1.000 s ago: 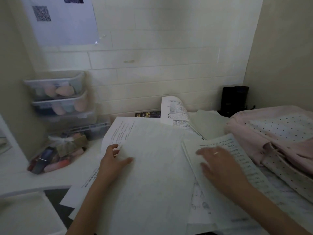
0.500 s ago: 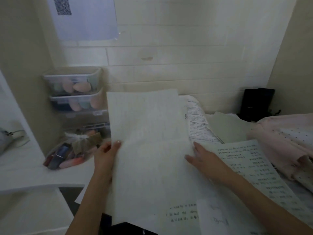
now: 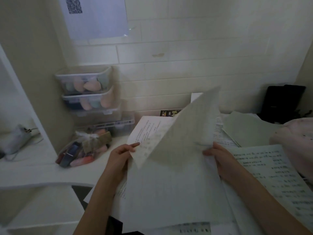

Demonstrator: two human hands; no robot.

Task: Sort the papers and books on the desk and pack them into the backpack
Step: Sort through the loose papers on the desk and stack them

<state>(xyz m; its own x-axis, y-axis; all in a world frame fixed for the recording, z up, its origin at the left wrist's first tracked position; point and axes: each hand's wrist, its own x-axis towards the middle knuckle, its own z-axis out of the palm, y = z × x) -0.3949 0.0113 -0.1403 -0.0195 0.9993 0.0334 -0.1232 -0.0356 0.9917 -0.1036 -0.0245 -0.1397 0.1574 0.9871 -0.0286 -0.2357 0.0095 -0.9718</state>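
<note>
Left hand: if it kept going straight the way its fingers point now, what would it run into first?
The left hand grips the lifted sheet, fingers pointing right and slightly away. Straight on, it would first meet that same sheet, then probably the printed page behind it; depth between the two is unclear.

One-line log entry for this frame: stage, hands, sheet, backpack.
stage: sorting | left hand: pinches sheet left edge | right hand: grips sheet right edge | sheet: top folded over | backpack: at right, nothing packed
</note>
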